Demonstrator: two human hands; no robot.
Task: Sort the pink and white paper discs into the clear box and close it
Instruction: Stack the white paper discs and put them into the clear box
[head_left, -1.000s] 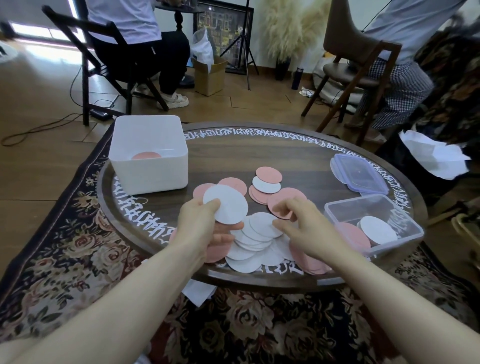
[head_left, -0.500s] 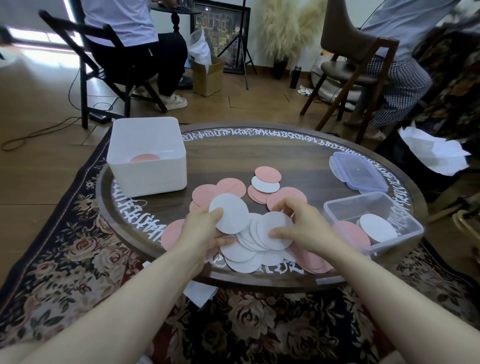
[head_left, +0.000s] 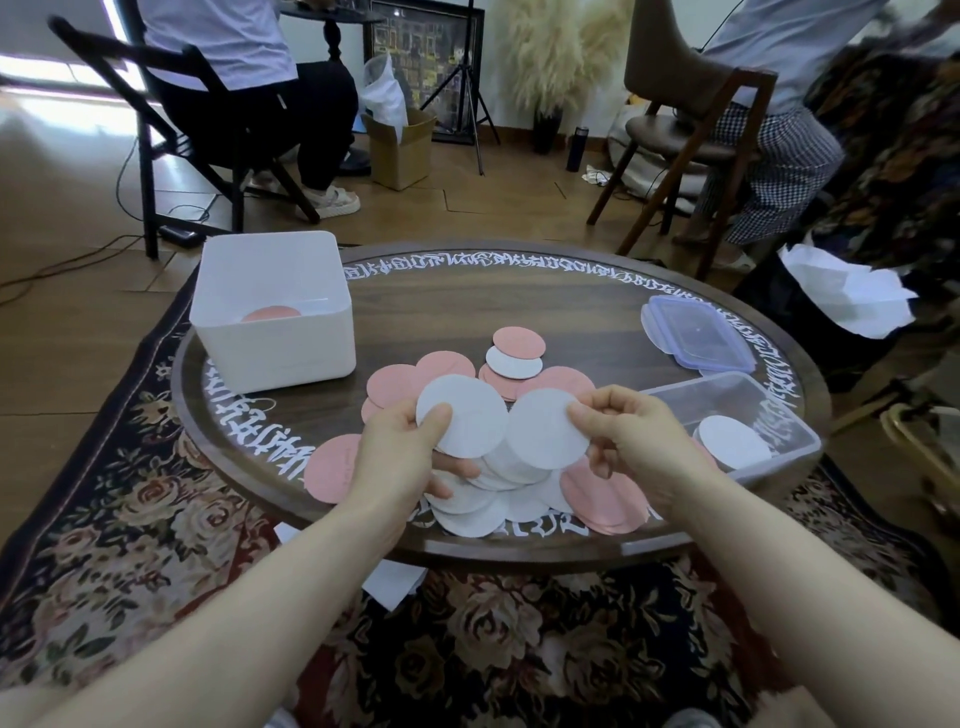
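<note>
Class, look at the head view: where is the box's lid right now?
The lid lies flat on the table's far right side, just behind the clear box, off it and untouched.

A round dark wooden tabletop (head_left: 457, 312) with white script around its rim stands on a floral rug (head_left: 104, 519). On it lie a white bin (head_left: 275, 332) at the far left, scattered pink and white discs (head_left: 514, 353) in the middle, and a clear box (head_left: 737, 415) at the right with its lid (head_left: 696, 340) just behind.
</note>
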